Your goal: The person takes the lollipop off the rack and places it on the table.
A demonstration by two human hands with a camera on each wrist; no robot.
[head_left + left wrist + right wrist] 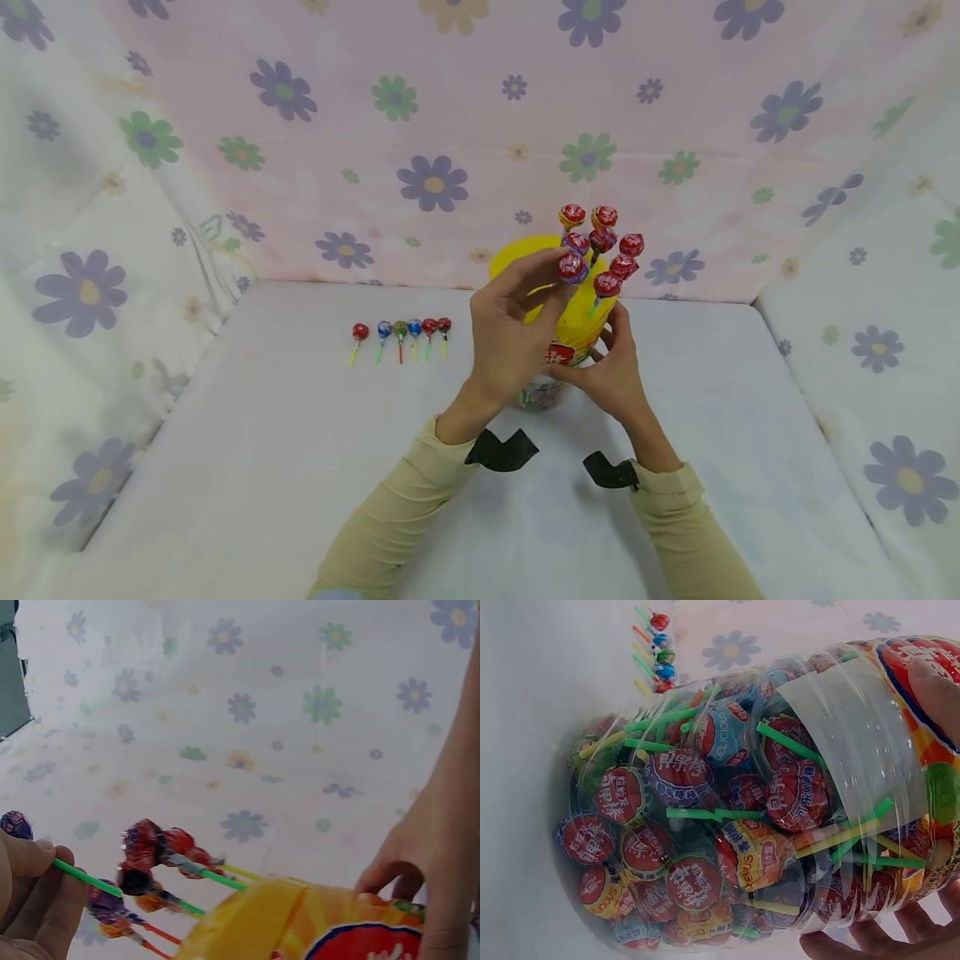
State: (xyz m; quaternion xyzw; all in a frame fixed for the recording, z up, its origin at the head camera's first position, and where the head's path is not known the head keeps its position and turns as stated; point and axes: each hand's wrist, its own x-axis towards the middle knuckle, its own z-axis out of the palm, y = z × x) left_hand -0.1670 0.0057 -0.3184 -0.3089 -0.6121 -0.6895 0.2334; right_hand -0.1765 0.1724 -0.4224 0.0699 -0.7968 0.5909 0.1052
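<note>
My left hand [517, 329] pinches a lollipop [572, 268] by its green stick [86, 877], beside the top of a jar. Its purple-and-red wrapped head [15, 823] is partly hidden by the fingers in the left wrist view. The clear plastic jar [705, 847] is full of wrapped lollipops and has a yellow top [517, 248]. Several lollipops [604, 217] stick out of that top by their sticks. With thumb and fingers around the jar's side, my right hand [613, 375] holds it near the yellow upper part.
To the left of the jar, several lollipops [401, 328] lie in a row on the white table [262, 467], sticks toward me. A flower-patterned cloth [480, 117] rises behind the table. Black straps [502, 451] hang at the wrists.
</note>
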